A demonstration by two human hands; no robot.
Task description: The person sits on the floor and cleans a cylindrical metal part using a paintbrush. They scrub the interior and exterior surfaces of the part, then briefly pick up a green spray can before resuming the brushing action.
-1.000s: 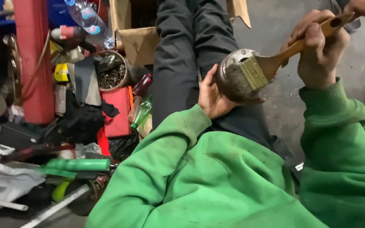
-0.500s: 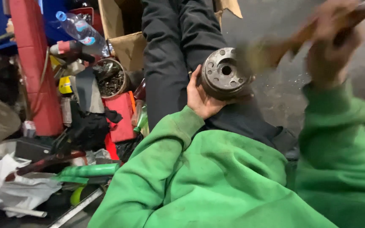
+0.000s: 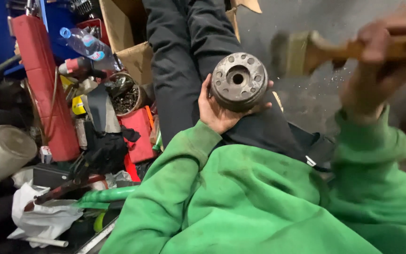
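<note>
Round metal hub [image 3: 238, 81] is being cupped in left hand [image 3: 217, 110]; blurred brush [image 3: 301, 52] is being gripped by right hand [image 3: 381, 70], best swept evenly across holes

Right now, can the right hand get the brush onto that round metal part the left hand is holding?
Probably yes. The right hand holds the brush just beside the round metal part, whose face lies bare in the left hand, with nothing between them.

A grey concrete floor [image 3: 306, 19] carries a cardboard box [image 3: 132, 51] and cluttered tools [image 3: 85, 141].
</note>
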